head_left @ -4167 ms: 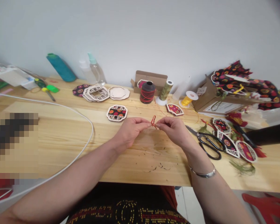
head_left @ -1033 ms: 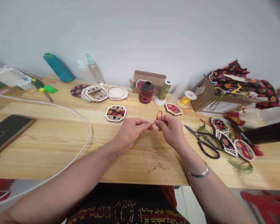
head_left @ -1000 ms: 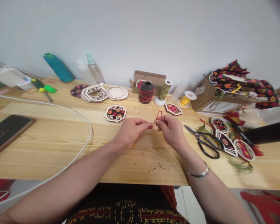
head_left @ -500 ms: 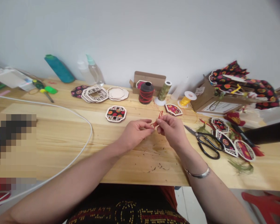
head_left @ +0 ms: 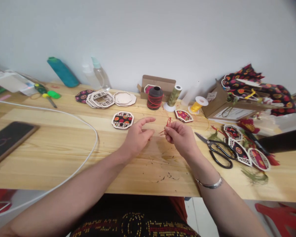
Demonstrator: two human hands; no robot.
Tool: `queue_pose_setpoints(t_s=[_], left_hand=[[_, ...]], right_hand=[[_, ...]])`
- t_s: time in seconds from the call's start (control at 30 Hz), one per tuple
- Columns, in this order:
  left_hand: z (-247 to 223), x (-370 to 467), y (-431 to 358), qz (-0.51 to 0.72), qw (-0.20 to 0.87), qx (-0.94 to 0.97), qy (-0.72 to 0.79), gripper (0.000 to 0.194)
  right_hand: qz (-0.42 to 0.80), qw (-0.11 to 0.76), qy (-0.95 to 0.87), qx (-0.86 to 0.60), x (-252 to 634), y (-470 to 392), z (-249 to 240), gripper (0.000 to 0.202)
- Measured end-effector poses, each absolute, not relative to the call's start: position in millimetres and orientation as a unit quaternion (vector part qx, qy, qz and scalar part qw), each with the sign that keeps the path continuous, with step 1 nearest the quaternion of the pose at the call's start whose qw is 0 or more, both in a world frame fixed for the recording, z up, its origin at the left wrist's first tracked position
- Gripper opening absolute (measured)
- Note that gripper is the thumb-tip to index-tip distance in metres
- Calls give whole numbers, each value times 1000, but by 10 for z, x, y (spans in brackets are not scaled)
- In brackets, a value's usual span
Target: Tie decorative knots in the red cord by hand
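Pinched between the thumb and fingers of my right hand [head_left: 178, 134] is a thin red cord [head_left: 168, 122], with a small loop above the fingertips and loose ends pointing left. My left hand [head_left: 139, 134] is apart from it, thumb and forefinger spread, with nothing in it. Just left of that hand lies an octagonal ornament [head_left: 122, 120] with a white fretwork frame and patterned cloth. A dark spool wound with red cord [head_left: 155, 98] stands behind the hands. To the right of my right hand are black-handled scissors [head_left: 220, 149], their blades apart.
A phone [head_left: 11, 141] lies at the left beside a white cable [head_left: 95, 131]. Fretwork frames [head_left: 102, 99], bottles [head_left: 100, 74] and a yellow spool [head_left: 198, 103] stand or lie at the back. A cardboard box [head_left: 227, 105] and several ornaments [head_left: 259, 159] are at the right.
My left hand has let go of the red cord and moved left, its fingers opening. My right hand keeps hold of the cord in nearly the same place.
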State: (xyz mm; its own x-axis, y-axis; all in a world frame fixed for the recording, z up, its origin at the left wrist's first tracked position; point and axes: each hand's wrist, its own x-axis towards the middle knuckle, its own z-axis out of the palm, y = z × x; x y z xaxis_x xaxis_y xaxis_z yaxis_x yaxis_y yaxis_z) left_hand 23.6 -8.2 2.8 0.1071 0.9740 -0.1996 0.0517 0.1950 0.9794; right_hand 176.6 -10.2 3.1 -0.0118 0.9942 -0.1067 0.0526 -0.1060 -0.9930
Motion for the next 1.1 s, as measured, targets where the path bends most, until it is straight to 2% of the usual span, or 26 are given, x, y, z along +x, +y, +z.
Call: queue_pose_setpoints(t_s=[0.17, 0.3, 0.43, 0.6, 1.1], left_hand=[[46, 271, -118, 366, 644, 484, 466, 43], [21, 292, -120, 369, 624, 518, 453, 27], [-1, 286, -105, 369, 586, 552, 464, 20], [-23, 276, -96, 375, 556, 556, 491, 15], [-18, 258, -72, 381, 577, 537, 483, 12]], right_hand=[[443, 429, -559, -555, 1774, -99, -37, 14], [445, 420, -567, -552, 1779, -97, -53, 14], [440, 412, -573, -555, 1776, -103, -39, 14], [454, 415, -565, -551, 1769, -109, -28, 15], [551, 406, -487, -542, 1750, -128, 149, 21]])
